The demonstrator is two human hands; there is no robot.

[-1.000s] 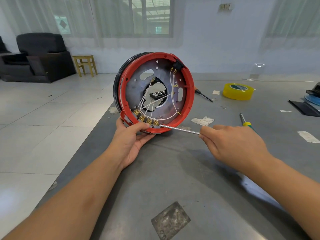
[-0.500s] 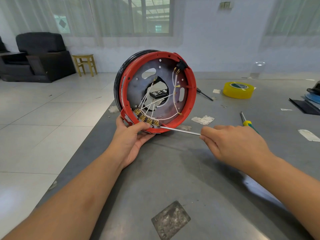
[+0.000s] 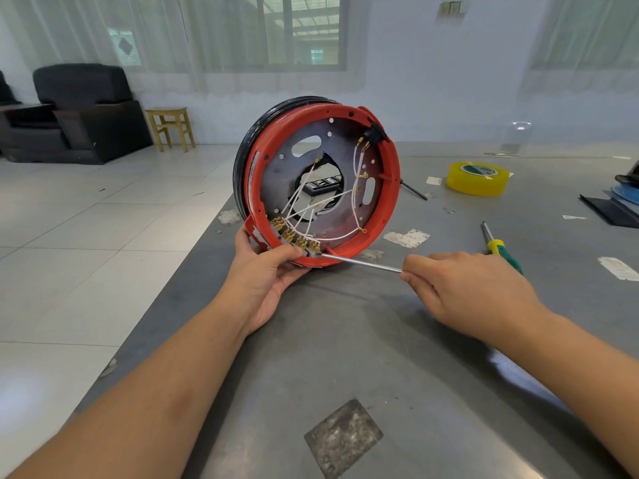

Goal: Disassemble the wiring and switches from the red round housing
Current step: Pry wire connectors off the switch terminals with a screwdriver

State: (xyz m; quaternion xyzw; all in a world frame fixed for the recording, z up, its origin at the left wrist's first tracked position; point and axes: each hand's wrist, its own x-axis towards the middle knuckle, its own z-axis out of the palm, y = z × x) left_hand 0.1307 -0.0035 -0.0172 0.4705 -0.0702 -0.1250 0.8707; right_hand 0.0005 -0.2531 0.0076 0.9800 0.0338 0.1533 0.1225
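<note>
Since the work is on the inner face, the housing (image 3: 321,181) stands on edge at the near-left part of the table (image 3: 397,357), tilted back a bit, open side toward the camera so wires and terminals can be reached. Black ring sits behind the red rim. Grey plate inside, with a hole in the middle.

Left hand (image 3: 266,271) props the housing from below-left: palm under the rim, fingers behind it, thumb curled over the lower rim just beside the switches. Closed grip, looks meant to stop the thing rolling or tipping while it's pried.

Right hand (image 3: 473,292) is closed round a screwdriver (image 3: 361,263); handle hidden in the fist, only the bare shaft shows, pinched near its base by the fingertips. Shaft runs low and nearly flat, up-left, tip at the rightmost of the switches (image 3: 295,238) on the lower rim. Probably levering that one out of its slot; can't tell if the tip is under it or just touching.

White wires (image 3: 311,205) fan from the brass terminals up to the centre hole and round the right side to a black switch (image 3: 375,133) at the top right of the rim. All attached, by the look of it.

Spare green screwdriver (image 3: 501,247) lies just behind the right hand. Yellow tape (image 3: 479,178) further back right, well apart.
</note>
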